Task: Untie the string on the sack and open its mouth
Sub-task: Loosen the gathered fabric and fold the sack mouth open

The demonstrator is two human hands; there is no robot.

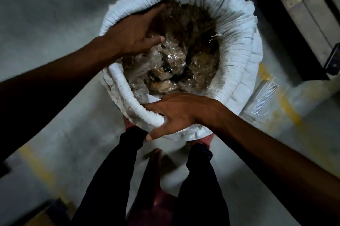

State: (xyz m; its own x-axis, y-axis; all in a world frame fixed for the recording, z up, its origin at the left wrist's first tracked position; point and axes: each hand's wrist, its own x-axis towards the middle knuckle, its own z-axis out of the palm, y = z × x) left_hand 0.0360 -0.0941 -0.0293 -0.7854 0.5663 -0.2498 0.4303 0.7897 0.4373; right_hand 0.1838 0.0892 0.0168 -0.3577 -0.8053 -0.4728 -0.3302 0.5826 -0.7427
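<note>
Standing on the grey concrete floor (46,29), the white woven sack (237,45) has its mouth wide open, with the rim rolled down into a thick collar all around. Inside the sack lies crumpled clear plastic wrap (171,56) over brownish contents that are too dim to identify. The left hand (132,32) reaches over the sack's left rim, fingers spread and resting on the plastic, gripping nothing I can make out. The right hand (176,113) is clamped on the near rim of the sack, its fingers curled over the rolled collar. A short frayed bit of string (215,37) hangs loose at the sack's inner right edge. Near the sack's lower edge stand the person's dark trouser legs (114,170). Faded yellow floor lines (36,163) run beyond the sack.
</note>
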